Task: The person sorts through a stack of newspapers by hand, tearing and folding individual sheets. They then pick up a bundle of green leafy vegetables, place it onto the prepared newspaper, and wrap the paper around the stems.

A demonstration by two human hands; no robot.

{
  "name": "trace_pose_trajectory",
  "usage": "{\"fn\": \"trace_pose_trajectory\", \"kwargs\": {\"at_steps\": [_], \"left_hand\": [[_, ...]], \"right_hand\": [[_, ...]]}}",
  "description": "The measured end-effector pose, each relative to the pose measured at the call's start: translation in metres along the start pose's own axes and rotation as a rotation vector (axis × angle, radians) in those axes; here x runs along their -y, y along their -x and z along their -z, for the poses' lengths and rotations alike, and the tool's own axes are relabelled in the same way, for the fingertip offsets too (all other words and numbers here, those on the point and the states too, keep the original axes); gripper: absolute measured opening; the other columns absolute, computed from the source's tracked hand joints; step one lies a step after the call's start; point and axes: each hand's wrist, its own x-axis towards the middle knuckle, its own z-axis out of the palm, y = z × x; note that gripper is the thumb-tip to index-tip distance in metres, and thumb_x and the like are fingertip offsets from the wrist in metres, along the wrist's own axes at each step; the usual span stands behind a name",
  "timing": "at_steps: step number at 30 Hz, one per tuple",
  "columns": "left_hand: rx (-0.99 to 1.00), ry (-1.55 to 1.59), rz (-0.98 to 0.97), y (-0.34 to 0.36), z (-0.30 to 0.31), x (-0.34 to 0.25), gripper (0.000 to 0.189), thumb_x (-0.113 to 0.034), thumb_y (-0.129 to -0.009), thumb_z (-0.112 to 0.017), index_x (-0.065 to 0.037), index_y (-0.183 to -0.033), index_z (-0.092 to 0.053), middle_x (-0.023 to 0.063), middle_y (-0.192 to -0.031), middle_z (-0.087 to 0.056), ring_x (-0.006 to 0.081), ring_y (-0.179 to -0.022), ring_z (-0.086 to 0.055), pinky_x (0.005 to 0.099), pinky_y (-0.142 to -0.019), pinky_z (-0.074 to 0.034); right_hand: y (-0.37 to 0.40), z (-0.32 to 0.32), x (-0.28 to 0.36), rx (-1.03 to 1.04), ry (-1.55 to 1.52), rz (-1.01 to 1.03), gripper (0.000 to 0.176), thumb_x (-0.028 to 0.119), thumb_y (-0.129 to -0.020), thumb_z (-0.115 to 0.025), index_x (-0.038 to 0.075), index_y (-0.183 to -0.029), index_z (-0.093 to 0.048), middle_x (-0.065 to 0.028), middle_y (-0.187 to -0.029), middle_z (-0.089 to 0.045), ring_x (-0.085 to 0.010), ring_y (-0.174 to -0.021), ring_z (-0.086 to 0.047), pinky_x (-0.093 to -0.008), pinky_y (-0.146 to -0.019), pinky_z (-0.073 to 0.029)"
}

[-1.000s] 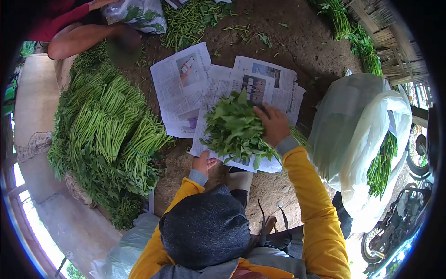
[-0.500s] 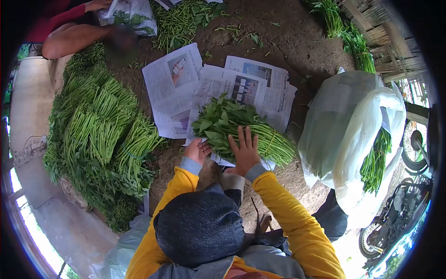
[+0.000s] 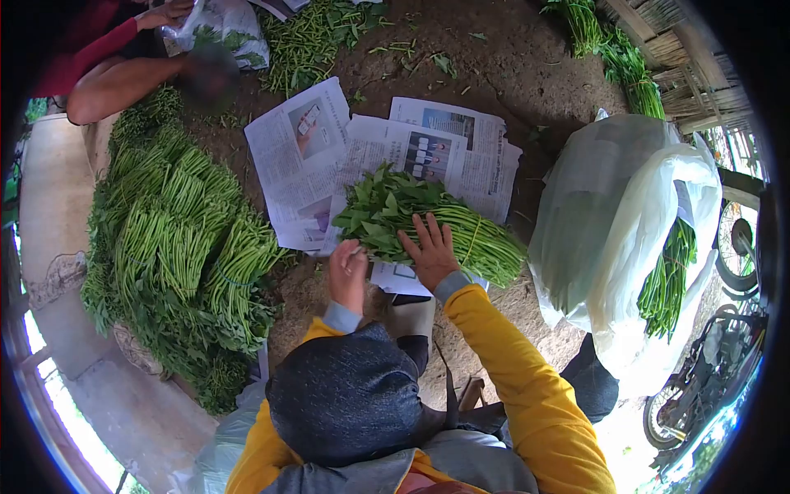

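A bundle of leafy green stems (image 3: 473, 235) lies across sheets of newspaper (image 3: 300, 156), its leaves to the left and cut stems to the right. A thin band circles the stems. My right hand (image 3: 429, 253) rests flat on the bundle's near side, fingers spread. Just left of the leaves is my left hand (image 3: 347, 276), its fingers curled together; I cannot tell what, if anything, is in them. Part of another printed sheet (image 3: 401, 277) shows under the bundle's near edge.
A large heap of banded green bundles (image 3: 177, 247) lies on the left. At the right stands a big translucent plastic bag (image 3: 605, 214) with more bundles inside. Another person's arm (image 3: 123, 86) reaches in at upper left, near loose stems (image 3: 309, 45). A motorbike (image 3: 712, 362) stands beyond.
My left hand has drawn back from under the leaves and lifted, its fingers curling. My right hand stays on the bundle. The view has shifted slightly.
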Motion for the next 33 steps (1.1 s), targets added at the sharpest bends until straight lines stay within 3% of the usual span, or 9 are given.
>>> {"fn": "trace_pose_trajectory", "kwargs": {"at_steps": [2, 5, 9, 10, 13, 16, 23, 29, 33], "left_hand": [[0.071, -0.603, -0.586, 0.023, -0.011, -0.013, 0.053, -0.027, -0.082, -0.062, -0.005, -0.127, -0.044, 0.0142, -0.132, -0.045, 0.0292, -0.123, -0.042, 0.0484, -0.102, -0.031], [0.473, -1.236, -0.907, 0.016, -0.017, -0.006, 0.077, -0.028, -0.069, -0.073, -0.006, -0.134, -0.039, 0.0158, -0.142, -0.033, 0.0292, -0.134, -0.030, 0.0509, -0.104, -0.026], [0.719, -1.510, -0.793, -0.030, -0.048, 0.007, 0.097, -0.030, -0.059, -0.080, -0.012, -0.140, -0.030, 0.0146, -0.149, -0.020, 0.0323, -0.138, -0.017, 0.0547, -0.106, -0.021], [0.695, -1.506, -0.940, -0.046, -0.050, 0.013, 0.103, -0.031, -0.056, -0.081, -0.018, -0.142, -0.026, 0.0156, -0.149, -0.019, 0.0341, -0.138, -0.017, 0.0540, -0.106, -0.021], [0.797, -1.504, -1.034, -0.078, -0.054, 0.012, 0.101, -0.035, -0.057, -0.082, -0.013, -0.140, -0.028, 0.0164, -0.149, -0.017, 0.0352, -0.138, -0.015, 0.0543, -0.107, -0.020], [0.904, -1.460, -0.818, -0.090, -0.068, -0.007, 0.100, -0.033, -0.059, -0.081, -0.012, -0.140, -0.027, 0.0164, -0.147, -0.023, 0.0360, -0.136, -0.022, 0.0526, -0.108, -0.020], [0.891, -1.408, -0.755, -0.104, -0.081, -0.008, 0.107, -0.027, -0.062, -0.078, -0.008, -0.144, -0.012, 0.0165, -0.129, -0.046, 0.0304, -0.121, -0.044, 0.0485, -0.105, -0.029], [0.921, -1.504, -0.697, -0.113, -0.087, -0.008, 0.116, -0.028, -0.061, -0.077, -0.004, -0.145, 0.001, 0.0172, -0.111, -0.058, 0.0305, -0.107, -0.055, 0.0438, -0.103, -0.033], [0.962, -1.560, -0.595, -0.118, -0.093, -0.014, 0.113, -0.030, -0.064, -0.073, -0.002, -0.144, 0.002, 0.0180, -0.099, -0.063, 0.0317, -0.096, -0.059, 0.0427, -0.103, -0.034]], "right_hand": [[-0.006, 0.001, -0.006, -0.008, -0.017, 0.009, 0.061, 0.016, -0.080, -0.054, 0.021, -0.138, -0.037, -0.0172, -0.147, -0.023, -0.0405, -0.135, -0.017, -0.0584, -0.105, -0.018], [-0.010, -0.001, -0.013, -0.150, -0.045, 0.037, 0.051, 0.021, -0.079, -0.056, 0.019, -0.130, -0.048, -0.0163, -0.143, -0.031, -0.0382, -0.134, -0.022, -0.0564, -0.105, -0.020], [-0.016, -0.016, -0.026, -0.185, -0.137, 0.009, 0.042, 0.026, -0.078, -0.060, 0.017, -0.119, -0.058, -0.0133, -0.139, -0.038, -0.0344, -0.132, -0.027, -0.0543, -0.105, -0.021], [-0.018, -0.012, -0.027, -0.162, -0.156, 0.005, 0.041, 0.027, -0.078, -0.060, 0.016, -0.118, -0.059, -0.0125, -0.138, -0.039, -0.0337, -0.132, -0.027, -0.0541, -0.105, -0.022], [-0.025, 0.001, -0.034, -0.087, -0.183, -0.006, 0.042, 0.029, -0.079, -0.061, 0.012, -0.117, -0.059, -0.0111, -0.134, -0.044, -0.0318, -0.130, -0.031, -0.0528, -0.104, -0.023], [-0.033, -0.001, -0.046, -0.153, -0.234, 0.029, 0.044, 0.030, -0.078, -0.063, 0.008, -0.116, -0.059, -0.0117, -0.128, -0.050, -0.0308, -0.126, -0.037, -0.0500, -0.103, -0.027], [-0.037, 0.016, -0.056, -0.218, -0.510, 0.055, 0.040, 0.026, -0.075, -0.067, 0.004, -0.108, -0.060, -0.0134, -0.115, -0.056, -0.0331, -0.111, -0.048, -0.0443, -0.099, -0.033], [-0.006, 0.046, -0.026, -0.539, -0.263, -0.007, 0.047, 0.015, -0.077, -0.063, 0.003, -0.120, -0.050, -0.0145, -0.129, -0.046, -0.0348, -0.121, -0.042, -0.0546, -0.100, -0.029], [0.014, 0.022, -0.005, -0.421, -0.091, 0.031, 0.059, 0.010, -0.075, -0.058, 0.004, -0.131, -0.041, -0.0157, -0.141, -0.035, -0.0359, -0.132, -0.030, -0.0587, -0.102, -0.024]]}}
